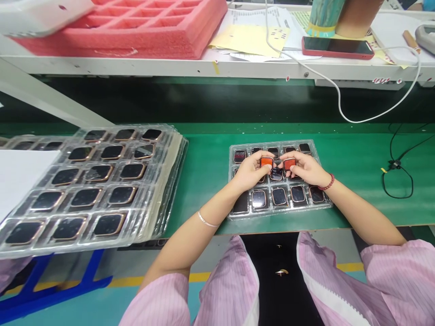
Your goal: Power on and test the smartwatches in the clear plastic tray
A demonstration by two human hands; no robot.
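tray (238, 213) middle cells hidden under both hands, stacked trays (84, 190) cut off at left edge, printing on papers (258, 20) too small to read

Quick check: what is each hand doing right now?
Left hand: closed on an orange-faced piece.
Right hand: closed on another orange piece, over the tray.

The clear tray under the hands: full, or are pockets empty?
Not full. The clear tray has a bare dark pocket at its near-left corner; the left hand and right hand each hold an orange piece above it.

Lighting: bright, even, overhead; glare on stacked trays (91, 181) at 9 o'clock. Focus sharp centrally; edges bowed by wide lens.
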